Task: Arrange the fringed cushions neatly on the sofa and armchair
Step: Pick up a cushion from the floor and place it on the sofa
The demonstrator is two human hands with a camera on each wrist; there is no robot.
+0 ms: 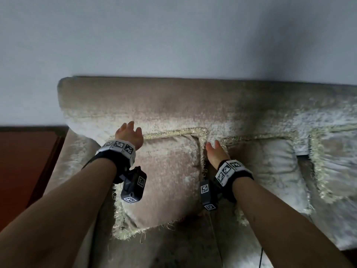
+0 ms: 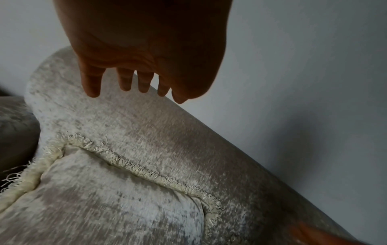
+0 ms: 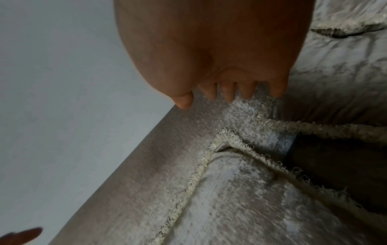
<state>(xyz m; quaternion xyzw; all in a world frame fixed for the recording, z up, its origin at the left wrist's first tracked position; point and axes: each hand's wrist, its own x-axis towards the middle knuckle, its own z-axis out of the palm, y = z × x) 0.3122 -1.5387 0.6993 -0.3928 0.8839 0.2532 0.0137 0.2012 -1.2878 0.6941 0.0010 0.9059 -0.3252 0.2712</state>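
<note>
A fringed cushion (image 1: 164, 178) is leaned against the sofa (image 1: 173, 101) backrest, with two more cushions (image 1: 270, 171) beside it. Nothing is held: the left hand (image 1: 129, 135) and right hand (image 1: 216, 153) are spread, apparently just clear of its upper corners.

Dim and flat throughout, with cool grey daylight falling from the right and brightening the sofa (image 1: 193, 105) fabric on that side, while a broad soft shadow darkens the wall (image 1: 289, 35) upper right and runs down over the backrest. Noticeably smeared with motion blur on the fabric pile and the cushion (image 1: 166, 175) fringe, and grainy in the darker corners. In both wrist views, heavily underexposed on the left hand (image 2: 142, 41) and right hand (image 3: 220, 41), close to the lens and soft, with straight edges bowed by wide-angle distortion.
</note>
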